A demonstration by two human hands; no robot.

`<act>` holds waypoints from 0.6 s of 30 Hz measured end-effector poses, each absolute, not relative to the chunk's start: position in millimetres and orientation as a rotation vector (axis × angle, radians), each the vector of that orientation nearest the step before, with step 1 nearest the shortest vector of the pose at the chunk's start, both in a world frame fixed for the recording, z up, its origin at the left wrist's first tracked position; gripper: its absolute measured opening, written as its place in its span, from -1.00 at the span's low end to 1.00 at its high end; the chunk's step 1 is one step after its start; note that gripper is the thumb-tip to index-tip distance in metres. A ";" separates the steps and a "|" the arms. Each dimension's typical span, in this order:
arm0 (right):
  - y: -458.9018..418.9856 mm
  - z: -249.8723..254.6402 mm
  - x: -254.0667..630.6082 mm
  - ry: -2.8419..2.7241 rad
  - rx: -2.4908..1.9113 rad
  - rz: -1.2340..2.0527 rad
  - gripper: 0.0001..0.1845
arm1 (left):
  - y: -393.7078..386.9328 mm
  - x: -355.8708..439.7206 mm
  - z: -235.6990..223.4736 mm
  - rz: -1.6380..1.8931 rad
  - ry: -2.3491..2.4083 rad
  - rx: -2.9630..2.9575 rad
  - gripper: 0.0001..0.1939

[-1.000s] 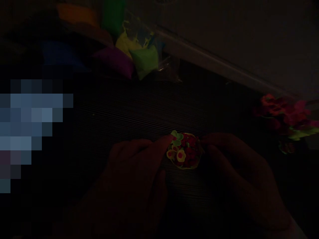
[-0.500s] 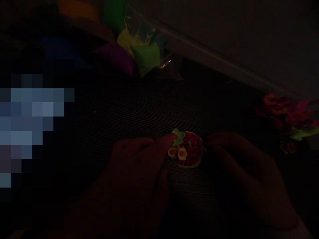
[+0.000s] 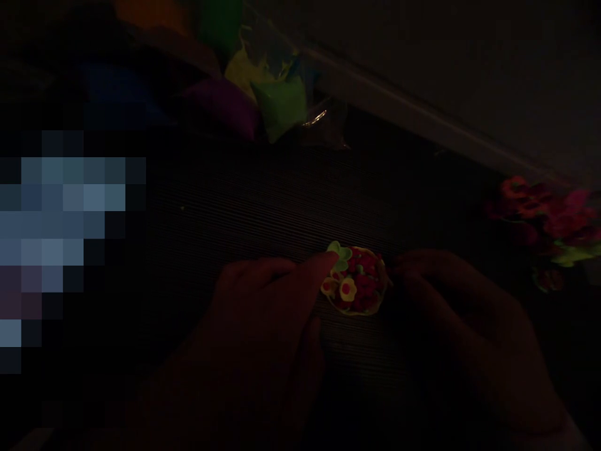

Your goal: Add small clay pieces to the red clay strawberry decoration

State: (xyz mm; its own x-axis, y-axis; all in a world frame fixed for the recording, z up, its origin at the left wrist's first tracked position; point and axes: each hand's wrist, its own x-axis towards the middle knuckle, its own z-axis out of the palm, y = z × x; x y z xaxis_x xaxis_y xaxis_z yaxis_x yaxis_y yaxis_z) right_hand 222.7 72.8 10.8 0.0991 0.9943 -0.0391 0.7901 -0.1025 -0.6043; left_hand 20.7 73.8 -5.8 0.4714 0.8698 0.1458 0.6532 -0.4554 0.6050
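The left hand (image 3: 277, 307) touches the green petals (image 3: 344, 255) of a small round flower ornament (image 3: 366, 288) with red and yellow blooms; the right hand (image 3: 479, 319) has fingertips together at its right edge, contact too dark to tell. On the dark table (image 3: 235, 188), a light-green packet (image 3: 282, 105) and purple packet (image 3: 223, 106) lie far left, red-pink flowers (image 3: 549, 210) far right.

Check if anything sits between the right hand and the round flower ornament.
Nothing visible does. The right hand has its fingertips by the right edge of the ornament; too dark to confirm contact. The left hand is on the opposite side, out of the way.
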 end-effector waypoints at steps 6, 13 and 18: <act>74.1 12.1 219.5 -1.751 -1.947 0.645 -0.90 | 68.6 18.6 -6.5 0.563 1.329 2.256 -0.53; 76.3 13.2 219.5 -1.699 -2.021 0.670 -0.90 | 71.8 19.3 -6.1 0.602 1.256 2.241 -0.50; 78.8 16.3 219.4 -1.745 -2.069 0.677 -0.88 | 69.1 18.9 -7.5 0.587 1.330 2.160 -0.53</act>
State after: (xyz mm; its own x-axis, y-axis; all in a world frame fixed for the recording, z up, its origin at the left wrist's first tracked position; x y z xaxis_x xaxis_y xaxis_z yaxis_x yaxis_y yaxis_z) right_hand 219.4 78.8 16.3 0.1273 0.9829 -0.1333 0.8160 -0.1802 -0.5493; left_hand 18.9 69.1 -7.5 0.4202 0.9034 0.0860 0.6723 -0.3735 0.6391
